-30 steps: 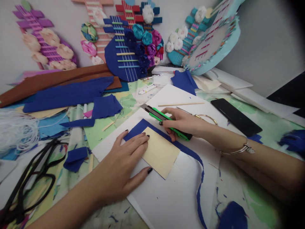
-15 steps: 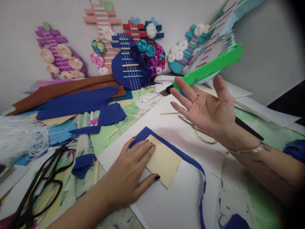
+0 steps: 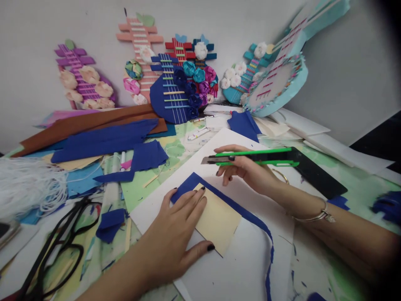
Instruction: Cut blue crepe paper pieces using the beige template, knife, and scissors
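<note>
My left hand [image 3: 178,230] lies flat with fingers stretched, pressing a cream card rectangle [image 3: 219,217]. Beneath the card runs a narrow, curved strip of dark blue paper [image 3: 247,215] with a ragged edge, resting on a white sheet [image 3: 216,161]. In the air above the sheet, my right hand [image 3: 250,171] grips a green box cutter [image 3: 275,151] between thumb and fingers. Its metal blade points left and shows past the thumb. Part of a gold scissor handle [image 3: 280,174] peeks out behind my right wrist.
Black-framed glasses [image 3: 46,246] and white yarn [image 3: 31,184] lie at left. Blue paper scraps [image 3: 148,155] and brown paper [image 3: 87,124] spread behind. Decorated paper guitars [image 3: 169,94] lean on the wall. A black flat object [image 3: 319,171] lies right of my right hand.
My right hand has come down and left from a raised, open-palmed pose and turned over, now gripping the green box cutter with its blade showing. My left hand stays on the card.
</note>
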Available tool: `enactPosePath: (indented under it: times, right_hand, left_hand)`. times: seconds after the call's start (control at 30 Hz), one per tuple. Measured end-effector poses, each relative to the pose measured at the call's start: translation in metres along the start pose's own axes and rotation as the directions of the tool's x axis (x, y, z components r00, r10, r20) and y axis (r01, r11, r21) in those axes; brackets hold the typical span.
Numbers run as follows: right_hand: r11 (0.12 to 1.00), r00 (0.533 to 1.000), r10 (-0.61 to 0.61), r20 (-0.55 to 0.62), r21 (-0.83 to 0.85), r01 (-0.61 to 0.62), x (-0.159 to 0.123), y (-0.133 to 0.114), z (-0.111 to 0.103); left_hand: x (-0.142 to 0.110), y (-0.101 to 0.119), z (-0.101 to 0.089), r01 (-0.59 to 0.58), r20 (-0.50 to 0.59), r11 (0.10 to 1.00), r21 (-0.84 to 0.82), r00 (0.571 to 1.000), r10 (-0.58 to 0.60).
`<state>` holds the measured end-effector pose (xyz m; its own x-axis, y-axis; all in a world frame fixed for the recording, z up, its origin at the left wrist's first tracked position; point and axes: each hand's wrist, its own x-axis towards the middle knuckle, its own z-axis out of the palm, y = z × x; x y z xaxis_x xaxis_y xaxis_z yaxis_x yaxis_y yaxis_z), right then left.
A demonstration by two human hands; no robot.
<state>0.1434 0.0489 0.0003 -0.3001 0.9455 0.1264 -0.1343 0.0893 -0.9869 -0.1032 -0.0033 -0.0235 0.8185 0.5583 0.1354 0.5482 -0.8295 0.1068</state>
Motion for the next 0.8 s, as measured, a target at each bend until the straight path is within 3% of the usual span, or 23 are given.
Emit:
enactPosePath:
  times: [0.1, 0.2, 0.27, 0.33, 0.43, 0.57, 0.8]
  right_hand:
    - [0.964, 0.997, 0.021, 0.074, -0.266, 0.0, -0.009, 0.003, 0.006]
    - [0.812, 0.993, -0.119, 0.011, -0.575, 0.104, -0.016, 0.004, 0.009]
    - [0.707, 0.978, -0.21, 0.001, -0.691, 0.152, -0.019, 0.006, 0.011]
    - [0.674, 0.971, -0.231, 0.066, -0.708, 0.209, -0.02, 0.007, 0.013]
    - [0.693, 0.972, -0.193, 0.137, -0.683, 0.234, -0.02, 0.006, 0.017]
    - [0.674, 0.987, -0.13, 0.089, -0.722, 0.154, -0.019, 0.002, 0.022]
    - [0.628, 0.983, -0.162, 0.091, -0.758, 0.174, -0.015, 0.018, 0.019]
  left_hand:
    - [0.0, -0.001, 0.002, 0.005, -0.004, 1.0, 0.006, 1.0, -0.005]
    - [0.002, -0.001, 0.002, -0.001, 0.001, 1.0, 0.014, 1.0, 0.001]
    - [0.002, -0.002, 0.002, -0.005, 0.008, 1.0, 0.022, 1.0, 0.005]
    - [0.002, -0.002, 0.002, -0.01, 0.01, 0.999, 0.032, 1.0, 0.01]
    - [-0.001, -0.003, 0.003, -0.02, -0.001, 0.999, 0.048, 1.0, 0.02]
    - [-0.002, -0.004, 0.004, -0.045, -0.056, 0.995, 0.094, 0.997, 0.05]
    - [0.004, -0.005, 0.005, -0.076, -0.126, 0.984, 0.159, 0.987, 0.097]
